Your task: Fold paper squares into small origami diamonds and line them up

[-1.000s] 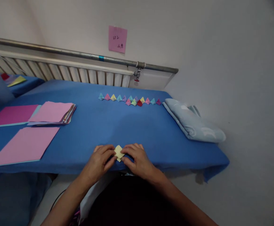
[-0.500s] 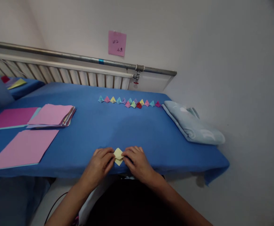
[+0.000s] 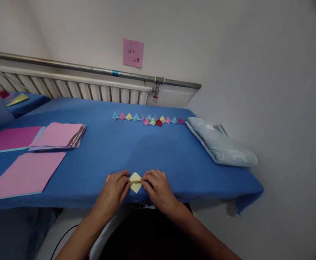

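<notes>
Yellow paper (image 3: 135, 177) opened wider | left fingers (image 3: 125, 179), right fingers (image 3: 148, 177) pinching its sides | blue cloth (image 3: 106, 144) beneath | radiator (image 3: 95, 92) behind

Paper (image 3: 135, 177) at tbl's (image 3: 101, 151) near edge, btwn my L hand (image 3: 114, 189) & R hand (image 3: 158, 187). Sheets (image 3: 25, 173) in piles on tbl to my L. Folded row (image 3: 153, 122) well behind paper, twd back edge. Towel (image 3: 223, 146) on tbl's R end, just R of row. Radiator (image 3: 105, 93) behind tbl, pipe (image 3: 79, 68) above it, note (image 3: 133, 53) on wall (image 3: 174, 43) above pipe.
</notes>
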